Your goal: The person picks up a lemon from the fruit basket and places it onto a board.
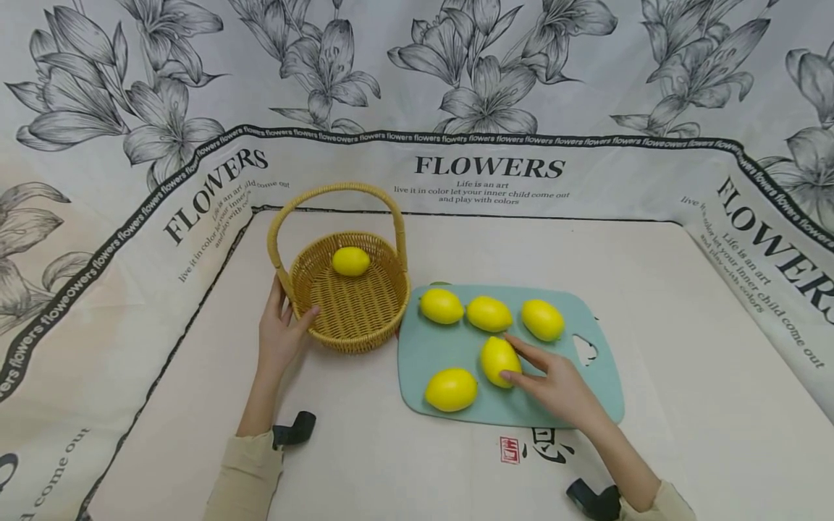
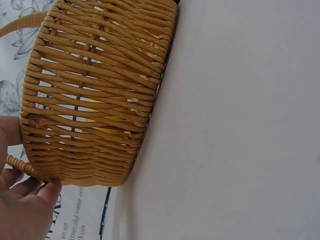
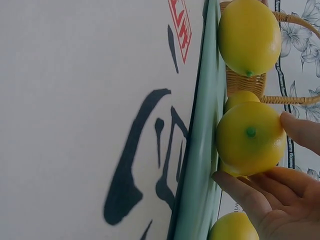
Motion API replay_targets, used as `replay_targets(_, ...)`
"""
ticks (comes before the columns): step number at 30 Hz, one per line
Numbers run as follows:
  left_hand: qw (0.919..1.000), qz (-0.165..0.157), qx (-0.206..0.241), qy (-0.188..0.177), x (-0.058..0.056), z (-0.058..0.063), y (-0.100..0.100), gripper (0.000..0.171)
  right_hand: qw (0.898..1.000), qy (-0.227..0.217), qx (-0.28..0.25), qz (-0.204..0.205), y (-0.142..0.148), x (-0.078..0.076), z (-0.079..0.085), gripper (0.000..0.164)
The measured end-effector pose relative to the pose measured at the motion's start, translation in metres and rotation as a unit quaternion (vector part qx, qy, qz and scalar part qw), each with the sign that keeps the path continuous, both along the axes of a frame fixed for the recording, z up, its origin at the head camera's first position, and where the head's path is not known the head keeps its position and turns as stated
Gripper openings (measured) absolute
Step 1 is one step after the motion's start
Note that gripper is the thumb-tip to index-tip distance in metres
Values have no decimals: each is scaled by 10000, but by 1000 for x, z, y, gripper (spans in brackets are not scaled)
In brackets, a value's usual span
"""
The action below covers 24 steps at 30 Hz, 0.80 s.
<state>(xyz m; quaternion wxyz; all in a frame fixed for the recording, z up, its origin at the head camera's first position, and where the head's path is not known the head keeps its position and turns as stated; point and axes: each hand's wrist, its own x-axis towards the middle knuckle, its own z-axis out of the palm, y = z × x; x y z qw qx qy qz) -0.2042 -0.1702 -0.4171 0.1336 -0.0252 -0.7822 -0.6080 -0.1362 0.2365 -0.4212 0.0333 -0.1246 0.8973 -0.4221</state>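
Observation:
On the left stands a wicker basket (image 1: 352, 344) with a tall arched handle and one lemon (image 1: 351, 261) inside. My left hand (image 1: 284, 336) grips the basket's rim at its near left side, thumb over the edge; the left wrist view shows the fingers by the handle's foot. On the pale green cutting board (image 1: 521, 412), my right hand (image 1: 557, 383) holds a lemon (image 1: 499, 361) between thumb and fingers. Close to it on the board lie another lemon (image 1: 451, 389) at the front and a row of lemons (image 1: 489, 313) behind. Whether the held lemon still touches the board, I cannot tell.
The white table (image 1: 352, 463) carries printed characters (image 1: 550, 445) and a red stamp (image 1: 510, 450) in front of the board. A floral cloth (image 1: 489, 174) rises round the back and sides. The board has a cut-out handle hole (image 1: 585, 349) on its right.

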Motion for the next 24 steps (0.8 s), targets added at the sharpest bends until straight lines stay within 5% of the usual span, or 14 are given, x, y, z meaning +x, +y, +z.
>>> replay_targets(24, 9999, 31, 33, -96, -1, 1, 0, 89, 9995, 4, 149, -294, 9, -1, -3, 77)
